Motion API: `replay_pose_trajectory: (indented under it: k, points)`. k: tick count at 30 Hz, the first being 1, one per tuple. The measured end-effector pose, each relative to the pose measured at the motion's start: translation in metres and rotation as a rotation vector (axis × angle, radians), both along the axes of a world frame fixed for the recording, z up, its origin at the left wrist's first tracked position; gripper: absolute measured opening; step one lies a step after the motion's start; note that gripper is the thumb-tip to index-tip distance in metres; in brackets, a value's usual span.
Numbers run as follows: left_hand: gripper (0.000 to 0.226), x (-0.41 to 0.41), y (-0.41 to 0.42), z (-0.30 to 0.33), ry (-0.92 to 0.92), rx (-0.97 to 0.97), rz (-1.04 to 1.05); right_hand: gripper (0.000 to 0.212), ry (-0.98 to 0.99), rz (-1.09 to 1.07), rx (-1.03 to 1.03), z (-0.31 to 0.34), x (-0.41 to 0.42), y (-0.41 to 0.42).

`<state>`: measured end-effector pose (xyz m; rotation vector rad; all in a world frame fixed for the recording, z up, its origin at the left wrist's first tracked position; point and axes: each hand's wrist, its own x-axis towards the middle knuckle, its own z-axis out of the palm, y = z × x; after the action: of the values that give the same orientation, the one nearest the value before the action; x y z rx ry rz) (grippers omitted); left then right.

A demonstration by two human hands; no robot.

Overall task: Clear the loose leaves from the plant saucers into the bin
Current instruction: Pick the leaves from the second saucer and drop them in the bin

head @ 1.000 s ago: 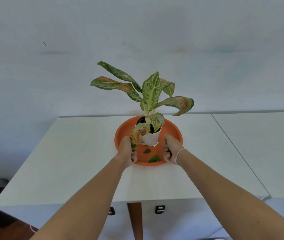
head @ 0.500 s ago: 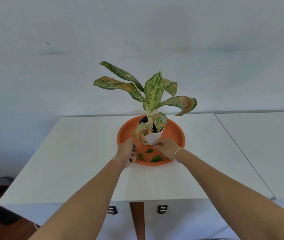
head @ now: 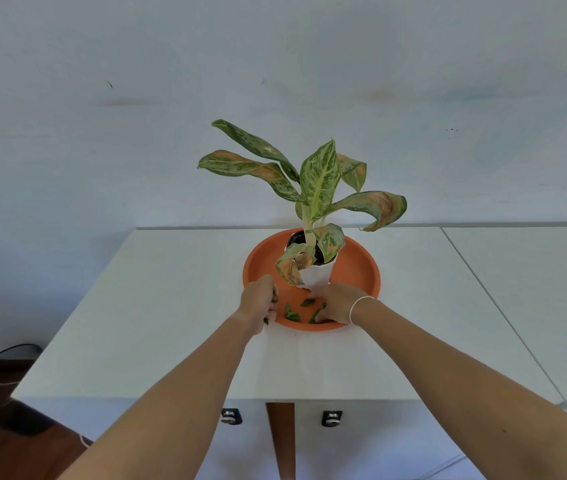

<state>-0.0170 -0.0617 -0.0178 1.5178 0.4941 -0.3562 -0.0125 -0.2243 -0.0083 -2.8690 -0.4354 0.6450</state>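
An orange saucer (head: 361, 271) sits on the white table (head: 157, 306) and holds a white pot (head: 316, 276) with a variegated plant (head: 320, 178). Several loose green leaves (head: 292, 315) lie on the near part of the saucer floor. My left hand (head: 258, 306) is curled at the saucer's near left rim, with bits of green leaf showing between its fingers. My right hand (head: 337, 304) lies inside the saucer in front of the pot. Its fingers are spread and touch the leaves there. No bin is in view.
A second white table (head: 524, 289) adjoins on the right, with a narrow seam between the two. The wall stands directly behind the tables. Dark floor and a cable (head: 8, 351) show at the lower left. The plant's drooping leaves hang over the saucer.
My right hand left the saucer's near rim and moved inward onto the saucer floor among the leaves. My left hand stayed curled at the left rim.
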Motion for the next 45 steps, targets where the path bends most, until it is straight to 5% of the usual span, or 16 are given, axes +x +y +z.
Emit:
replay_pose_trajectory:
  k: [13, 18, 24, 31, 35, 39, 43, 45]
  points:
    - [0.036, 0.006, -0.004, -0.004, -0.279, 0.591, -0.291, 0.017, -0.143, -0.014, -0.017, -0.013, -0.008, -0.002]
    - [0.043, 0.002, -0.008, 0.002, -0.341, 0.98, -0.518, 0.017, -0.125, -0.062, 0.076, -0.01, -0.009, -0.004]
    - [0.036, 0.003, -0.008, -0.002, -0.326, 1.223, -0.737, 0.025, -0.072, -0.276, 0.297, -0.003, -0.009, -0.012]
    - [0.035, 0.006, -0.012, 0.002, -0.252, 1.258, -0.798, 0.036, 0.022, -0.532, 0.491, 0.005, -0.011, -0.018]
    - [0.017, 0.007, -0.017, 0.002, -0.232, 1.28, -0.814, 0.043, 0.047, -0.486, 0.321, 0.009, -0.011, -0.016]
    - [0.024, 0.005, -0.018, 0.001, -0.248, 1.256, -0.789, 0.043, 0.041, -0.373, 0.093, 0.009, -0.012, -0.007]
    - [0.034, 0.002, -0.014, 0.01, -0.283, 1.035, -0.659, 0.025, 0.024, -0.329, -0.044, 0.006, -0.012, -0.003]
    - [0.035, 0.003, -0.009, 0.009, -0.285, 0.912, -0.583, 0.035, 0.019, -0.304, -0.084, 0.006, -0.013, 0.0]
